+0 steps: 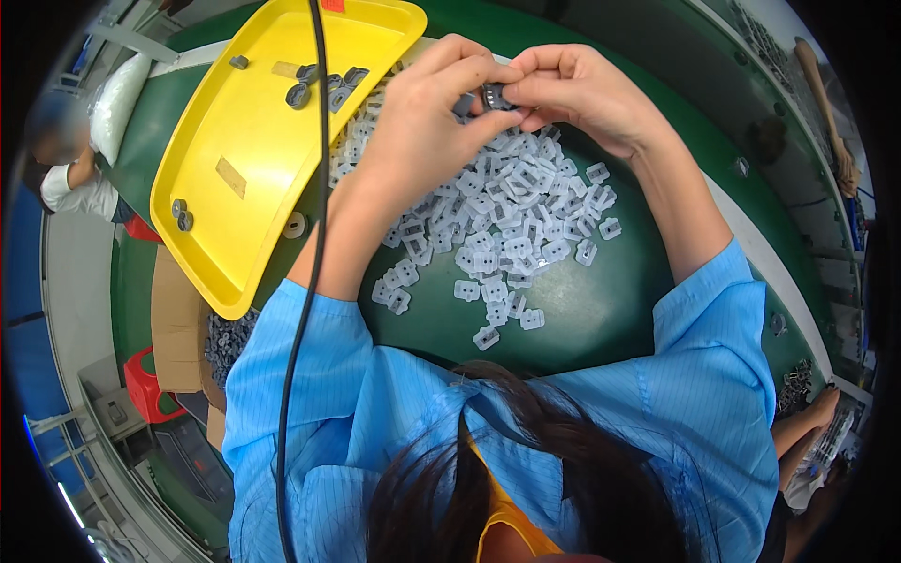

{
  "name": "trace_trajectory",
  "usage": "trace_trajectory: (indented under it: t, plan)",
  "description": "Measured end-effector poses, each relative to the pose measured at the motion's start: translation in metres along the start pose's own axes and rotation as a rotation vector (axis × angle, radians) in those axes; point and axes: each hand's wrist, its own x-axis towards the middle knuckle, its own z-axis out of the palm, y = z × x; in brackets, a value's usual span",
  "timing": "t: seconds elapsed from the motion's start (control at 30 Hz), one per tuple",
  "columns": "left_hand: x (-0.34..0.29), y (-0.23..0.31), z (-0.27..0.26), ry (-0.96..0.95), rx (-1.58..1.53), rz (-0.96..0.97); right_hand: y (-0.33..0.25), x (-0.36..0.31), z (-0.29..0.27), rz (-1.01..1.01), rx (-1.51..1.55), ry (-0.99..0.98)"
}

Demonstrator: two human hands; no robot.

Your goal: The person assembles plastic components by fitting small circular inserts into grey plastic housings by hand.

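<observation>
Above a heap of small translucent white plastic pieces, both my hands meet at a small dark grey plastic part. My right hand pinches it between thumb and fingertips. My left hand is closed round its other side, thumb against it, with a second grey part showing between thumb and fingers. Whether a white piece sits inside the held part cannot be made out. Left of my left forearm lies a yellow tray with several grey parts toward its far end and a couple at its near left.
A black cable hangs across the view in front of the tray. On the left, a cardboard box holds many grey parts, beside a red stool. Other people are at the left and lower right edges.
</observation>
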Motion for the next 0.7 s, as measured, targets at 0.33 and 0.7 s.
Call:
trace_trajectory:
  t: [0.33,0.7]
  plan:
    - [-0.005,0.009,0.012,0.145,0.004,-0.017,0.011,-0.002,0.016,-0.25,0.092,0.041]
    - [-0.001,0.003,-0.001,-0.015,0.016,0.099,-0.009,-0.007,0.001,-0.016,-0.239,-0.074]
